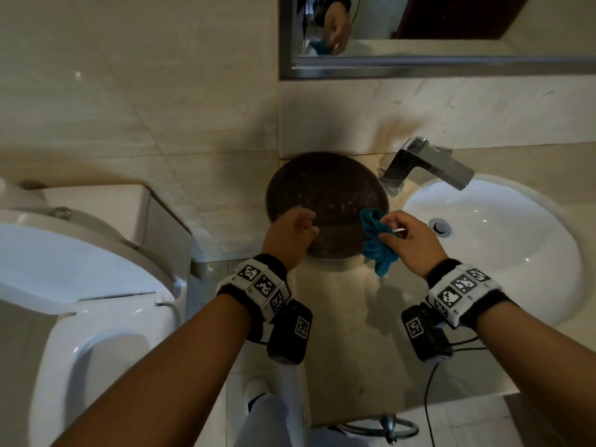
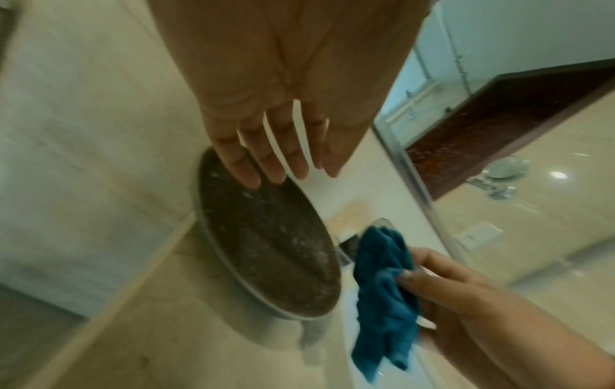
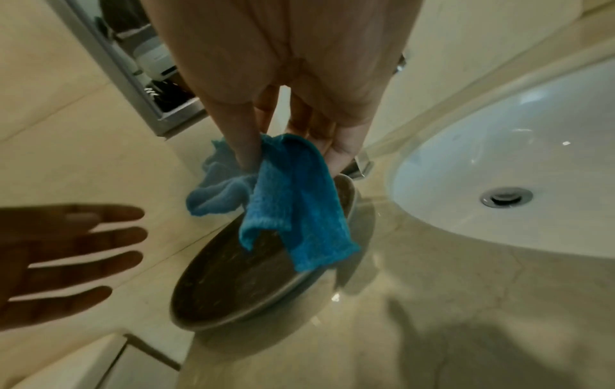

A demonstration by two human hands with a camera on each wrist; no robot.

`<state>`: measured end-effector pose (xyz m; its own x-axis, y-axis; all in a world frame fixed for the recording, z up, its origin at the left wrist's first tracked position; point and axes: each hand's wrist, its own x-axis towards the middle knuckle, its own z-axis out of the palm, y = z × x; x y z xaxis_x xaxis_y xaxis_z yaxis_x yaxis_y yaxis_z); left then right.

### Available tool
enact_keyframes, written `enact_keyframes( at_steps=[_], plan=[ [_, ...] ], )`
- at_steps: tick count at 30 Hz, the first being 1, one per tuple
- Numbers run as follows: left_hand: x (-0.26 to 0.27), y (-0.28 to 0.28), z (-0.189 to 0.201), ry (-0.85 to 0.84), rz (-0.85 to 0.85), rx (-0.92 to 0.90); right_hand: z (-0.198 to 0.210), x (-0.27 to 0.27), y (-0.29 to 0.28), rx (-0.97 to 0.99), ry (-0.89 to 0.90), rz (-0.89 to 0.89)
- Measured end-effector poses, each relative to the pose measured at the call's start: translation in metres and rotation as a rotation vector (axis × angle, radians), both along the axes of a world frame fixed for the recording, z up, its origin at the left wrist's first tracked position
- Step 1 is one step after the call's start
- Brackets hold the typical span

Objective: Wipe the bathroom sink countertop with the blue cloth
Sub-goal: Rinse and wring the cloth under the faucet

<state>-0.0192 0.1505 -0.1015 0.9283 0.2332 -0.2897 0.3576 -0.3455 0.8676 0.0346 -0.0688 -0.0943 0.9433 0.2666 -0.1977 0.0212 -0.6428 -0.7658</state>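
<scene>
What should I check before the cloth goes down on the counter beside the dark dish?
1. Cloth in hand: ok. The right hand pinches the blue cloth, which hangs bunched.
2. Cloth spread flat for wiping: not ok, it is crumpled.
3. Cloth touching the counter: not ok, it hangs above the dish.
4. Left hand free: ok, fingers straight and holding nothing, over the dish's near edge.
5. Dish out of the wiping path: not ok, it sits on the counter between the toilet and the basin.
6. Tap off: cannot tell.
</scene>
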Motion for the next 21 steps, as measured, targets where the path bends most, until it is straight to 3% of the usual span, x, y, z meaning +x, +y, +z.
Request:
enact_keyframes(
  at_steps=[3, 7, 11, 15, 21],
  plan=[
    [-0.005, -0.015, 0.032, 0.045, -0.16, -0.119, 0.026, -0.008, 0.009, 0.028, -0.017, 0.003],
    [-0.009, -0.021, 0.061, 0.036, -0.143, -0.203, 0.053, -0.023, 0.021, 0.069, -0.034, 0.019],
    [-0.008, -0.029, 0.077, -0.008, -0.227, -0.125, 0.075, -0.032, 0.03, 0.08, -0.061, 0.036],
    [-0.006, -0.028, 0.083, -0.124, -0.143, -0.021, 0.089, -0.037, 0.036, 0.072, -0.073, 0.073],
    [-0.006, -0.012, 0.08, -0.172, -0.16, 0.072, 0.094, -0.038, 0.027, 0.049, -0.098, 0.071]
  ],
)
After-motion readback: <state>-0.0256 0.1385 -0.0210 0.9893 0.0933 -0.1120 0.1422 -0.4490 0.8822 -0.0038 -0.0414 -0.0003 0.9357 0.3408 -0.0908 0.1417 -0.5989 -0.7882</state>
